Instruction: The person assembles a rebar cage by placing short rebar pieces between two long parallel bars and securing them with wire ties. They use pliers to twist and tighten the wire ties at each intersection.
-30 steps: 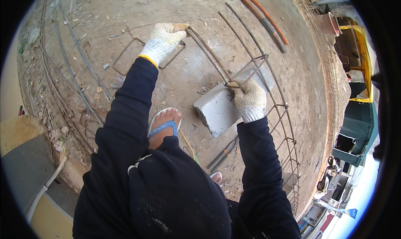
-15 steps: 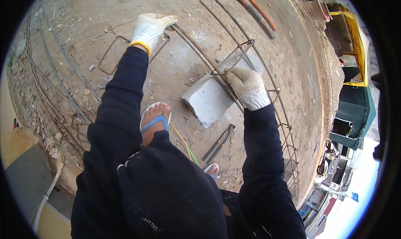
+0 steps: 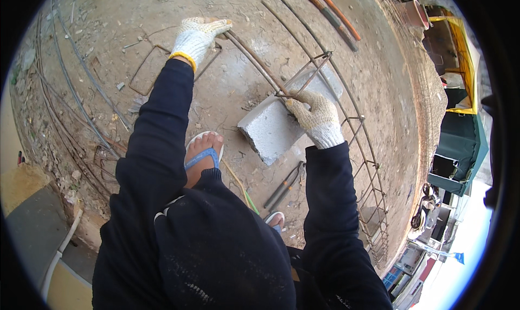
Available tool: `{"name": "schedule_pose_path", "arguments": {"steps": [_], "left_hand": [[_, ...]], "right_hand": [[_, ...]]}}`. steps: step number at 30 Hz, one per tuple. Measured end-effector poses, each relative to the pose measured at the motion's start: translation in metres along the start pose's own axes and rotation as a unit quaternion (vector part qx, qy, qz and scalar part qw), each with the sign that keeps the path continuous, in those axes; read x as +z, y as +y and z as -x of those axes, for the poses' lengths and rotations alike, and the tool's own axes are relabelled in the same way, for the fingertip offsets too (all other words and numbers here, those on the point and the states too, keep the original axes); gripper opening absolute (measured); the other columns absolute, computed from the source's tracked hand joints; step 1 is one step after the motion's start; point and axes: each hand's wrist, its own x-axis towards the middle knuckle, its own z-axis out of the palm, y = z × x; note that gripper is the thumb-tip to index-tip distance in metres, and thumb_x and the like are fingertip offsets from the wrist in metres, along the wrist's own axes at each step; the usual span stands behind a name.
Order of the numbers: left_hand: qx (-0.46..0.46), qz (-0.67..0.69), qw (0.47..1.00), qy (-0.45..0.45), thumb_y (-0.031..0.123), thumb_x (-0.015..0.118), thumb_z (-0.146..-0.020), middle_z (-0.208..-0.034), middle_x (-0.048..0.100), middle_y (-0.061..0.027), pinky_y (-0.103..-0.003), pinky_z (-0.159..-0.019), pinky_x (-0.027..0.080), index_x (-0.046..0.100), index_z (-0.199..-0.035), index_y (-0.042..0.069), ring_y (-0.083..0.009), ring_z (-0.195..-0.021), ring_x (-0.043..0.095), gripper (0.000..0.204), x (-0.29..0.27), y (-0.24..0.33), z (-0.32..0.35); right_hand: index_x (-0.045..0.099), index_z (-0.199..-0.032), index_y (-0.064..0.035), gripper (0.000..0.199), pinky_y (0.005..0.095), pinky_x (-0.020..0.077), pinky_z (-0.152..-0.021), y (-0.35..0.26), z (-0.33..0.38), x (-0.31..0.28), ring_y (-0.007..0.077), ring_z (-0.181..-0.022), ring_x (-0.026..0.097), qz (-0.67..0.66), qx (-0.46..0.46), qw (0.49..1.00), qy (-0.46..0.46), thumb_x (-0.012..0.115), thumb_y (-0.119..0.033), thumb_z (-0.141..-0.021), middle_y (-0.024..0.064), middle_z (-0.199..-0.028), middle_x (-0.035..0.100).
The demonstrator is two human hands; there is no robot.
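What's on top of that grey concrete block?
The right hand in a white knitted glove, holding brown steel rods, appears over the rough grey concrete block. The hand covers part; any contact there is hidden.

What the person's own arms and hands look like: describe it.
The left hand and right hand wear knitted gloves in white and cream; a yellow band edges the left one. Long, very dark sleeves reach down to about the wrists.
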Motion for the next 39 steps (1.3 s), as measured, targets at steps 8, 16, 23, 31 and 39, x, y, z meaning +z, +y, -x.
{"name": "schedule_pose_path", "arguments": {"steps": [8, 16, 23, 31, 39], "left_hand": [[-0.063, -0.050, 0.997, 0.004, 0.020, 0.071, -0.085, -0.076, 0.061, -0.0047, -0.029, -0.053, 0.045, 0.071, -0.101, 0.004, -0.0121, -0.057, 0.051, 0.023, 0.000, -0.014, -0.013], [-0.062, 0.297, 0.953, 0.022, 0.011, 0.061, -0.090, -0.102, 0.065, -0.0070, -0.027, -0.058, 0.046, 0.065, -0.116, 0.006, -0.0117, -0.070, 0.059, 0.027, 0.000, -0.064, -0.003], [0.243, -0.160, 0.953, 0.082, 0.020, 0.061, -0.089, -0.086, 0.065, -0.0094, -0.031, -0.058, 0.047, 0.064, -0.095, -0.001, -0.0171, -0.065, 0.061, 0.022, -0.005, -0.052, 0.000], [0.352, -0.473, 0.802, 0.091, 0.018, 0.065, -0.083, -0.108, 0.065, -0.0130, -0.040, -0.088, 0.049, 0.065, -0.116, 0.009, -0.0292, -0.102, 0.061, 0.034, 0.000, -0.086, -0.020], [0.203, -0.254, 0.930, 0.172, 0.009, 0.061, -0.084, -0.106, 0.065, -0.0116, -0.037, -0.091, 0.049, 0.065, -0.116, 0.009, -0.0260, -0.107, 0.061, 0.032, -0.019, -0.039, 0.012]], "right_hand": [[0.074, -0.096, -0.0081, 0.026, 0.0402, 0.0505, -0.070, 0.003, -0.009, 0.008, 0.0308, -0.080, 0.067, -0.004, 0.069, 0.998, -0.012, 0.064, -0.029, -0.085, 0.0167, -0.084, 0.068], [0.075, -0.101, -0.0101, 0.028, 0.0357, 0.0508, -0.070, 0.006, -0.011, 0.008, 0.0258, -0.075, 0.068, -0.011, 0.084, 0.996, -0.022, 0.066, -0.029, -0.082, 0.0136, -0.082, 0.069], [0.075, -0.104, -0.0045, 0.021, 0.0234, 0.0488, -0.059, 0.007, -0.009, 0.011, 0.0061, -0.063, 0.059, -0.008, 0.047, 0.999, 0.000, 0.064, -0.012, -0.089, 0.0023, -0.075, 0.069], [0.075, -0.100, -0.0072, 0.021, 0.0296, 0.0497, -0.060, 0.000, -0.010, 0.010, 0.0139, -0.064, 0.064, -0.033, 0.077, 0.996, 0.020, 0.066, -0.018, -0.085, 0.0080, -0.071, 0.069], [0.075, -0.093, -0.0057, 0.022, 0.0325, 0.0507, -0.064, 0.005, -0.010, 0.011, 0.0191, -0.067, 0.067, -0.007, 0.018, 0.999, 0.043, 0.065, -0.022, -0.084, 0.0139, -0.072, 0.068]]}}
